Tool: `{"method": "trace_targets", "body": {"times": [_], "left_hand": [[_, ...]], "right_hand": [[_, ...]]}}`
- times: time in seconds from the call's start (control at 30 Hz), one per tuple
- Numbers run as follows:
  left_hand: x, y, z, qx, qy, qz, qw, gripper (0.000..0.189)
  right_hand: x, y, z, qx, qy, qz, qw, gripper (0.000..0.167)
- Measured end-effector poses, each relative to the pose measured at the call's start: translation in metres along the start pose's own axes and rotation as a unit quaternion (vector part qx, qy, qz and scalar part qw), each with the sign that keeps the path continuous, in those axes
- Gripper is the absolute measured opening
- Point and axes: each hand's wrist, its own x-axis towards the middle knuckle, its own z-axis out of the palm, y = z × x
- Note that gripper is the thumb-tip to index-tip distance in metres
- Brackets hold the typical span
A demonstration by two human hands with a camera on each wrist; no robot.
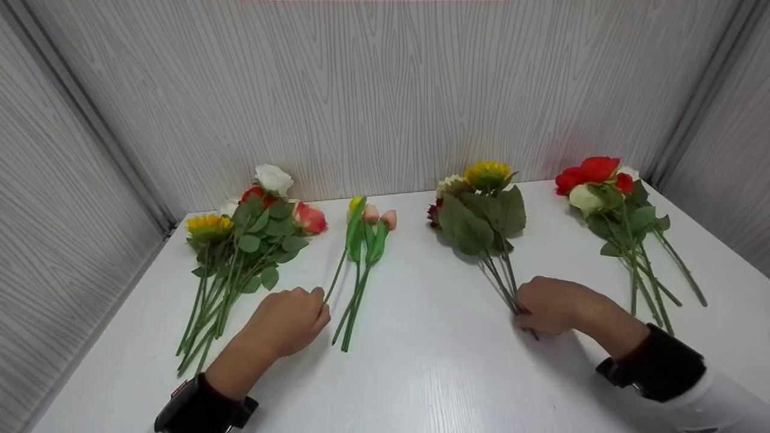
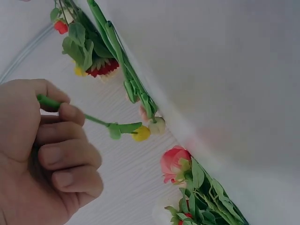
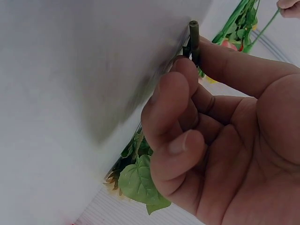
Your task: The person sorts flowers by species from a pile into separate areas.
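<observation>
Left hand (image 1: 292, 319): pinches the yellow tulip (image 1: 355, 224) by its stem, head beside the pink tulips (image 1: 378, 240)!
Right hand (image 1: 554, 305): clamped on the stems of the sunflower bunch (image 1: 484, 219), flowers near the back wall (image 1: 385, 90)!
Flanks: mixed bunch (image 1: 258, 231) left, red-and-white bunch (image 1: 622, 207) right.

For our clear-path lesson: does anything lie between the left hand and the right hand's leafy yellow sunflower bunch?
Yes: pale-pink, green-stemmed tulips lie on the white table between the left hand and that bunch.
</observation>
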Motion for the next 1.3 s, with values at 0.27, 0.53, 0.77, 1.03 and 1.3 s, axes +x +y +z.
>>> {"method": "trace_targets", "body": {"times": [0.27, 0.53, 0.77, 1.03, 1.3], "left_hand": [[-0.001, 0.001, -0.004, -0.105, -0.158, -0.052, 0.9804, 0.024], [-0.002, -0.01, -0.016, -0.058, -0.117, -0.074, 0.9887, 0.025], [-0.013, -0.063, -0.037, -0.026, -0.032, -0.163, 0.9858, 0.029], [-0.036, -0.129, -0.036, -0.073, -0.129, -0.27, 0.9514, 0.03], [-0.043, -0.145, -0.025, -0.105, -0.192, -0.254, 0.942, 0.023]], "right_hand": [[0.0, 0.0, 0.0, -0.007, -0.003, 0.002, 1.0, 0.033], [0.0, 0.0, 0.001, -0.005, -0.006, -0.002, 1.0, 0.032], [-0.001, 0.0, 0.0, -0.002, 0.0, 0.002, 1.0, 0.032], [0.0, 0.001, 0.002, 0.002, -0.004, 0.005, 1.0, 0.032], [-0.001, -0.001, -0.001, -0.002, 0.001, -0.002, 1.0, 0.034]]}}
